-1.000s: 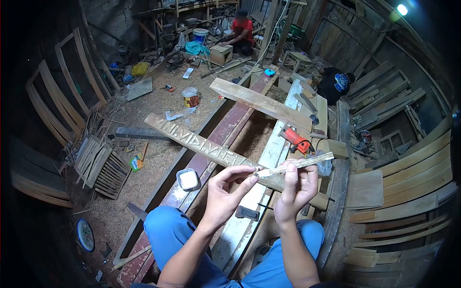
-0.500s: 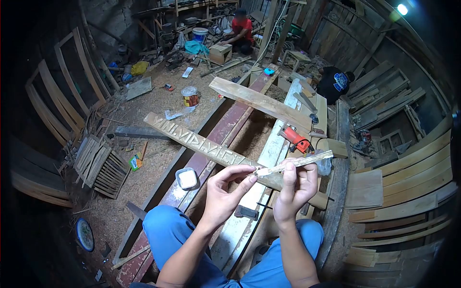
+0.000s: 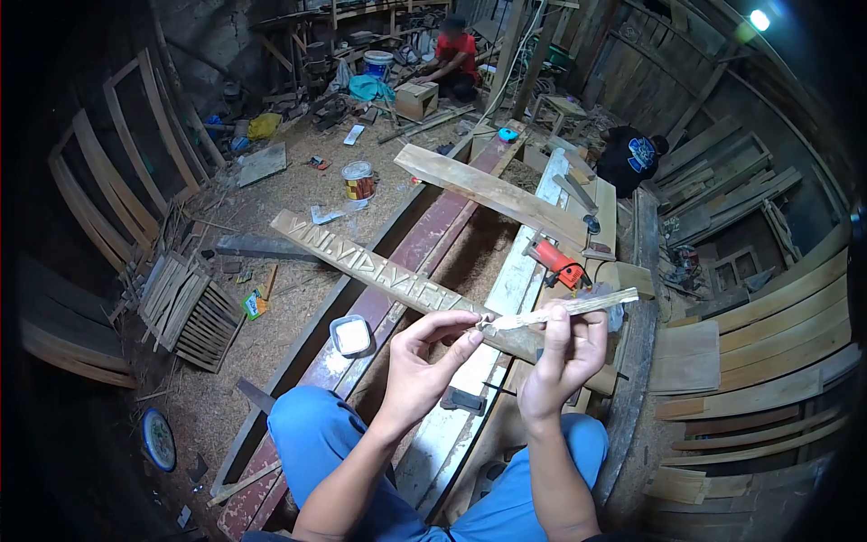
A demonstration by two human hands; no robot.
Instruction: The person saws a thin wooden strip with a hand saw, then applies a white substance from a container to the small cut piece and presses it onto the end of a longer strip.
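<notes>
My right hand (image 3: 564, 361) grips a thin wooden stick (image 3: 524, 318) whose left end looks white. Thumb and fingertips of my left hand (image 3: 417, 372) are pinched around a small piece, too small to name, right at the stick's white end. Beneath both hands runs a long board (image 3: 357, 257) with raised letters along it, lying across the bench planks. To the left of my left hand stands a small square tub (image 3: 350, 336) with white stuff inside.
A red power tool (image 3: 553, 260) sits on the white plank, and a second board (image 3: 488, 191) lies beyond. A dark block (image 3: 463, 401) rests near my knees. A paint can (image 3: 358, 181) stands on the shaving-strewn floor. Two people (image 3: 454, 59) work further back.
My right hand has moved slightly right and down, drawing the stick's white tip a little away from my left fingertips. My left hand stays in place.
</notes>
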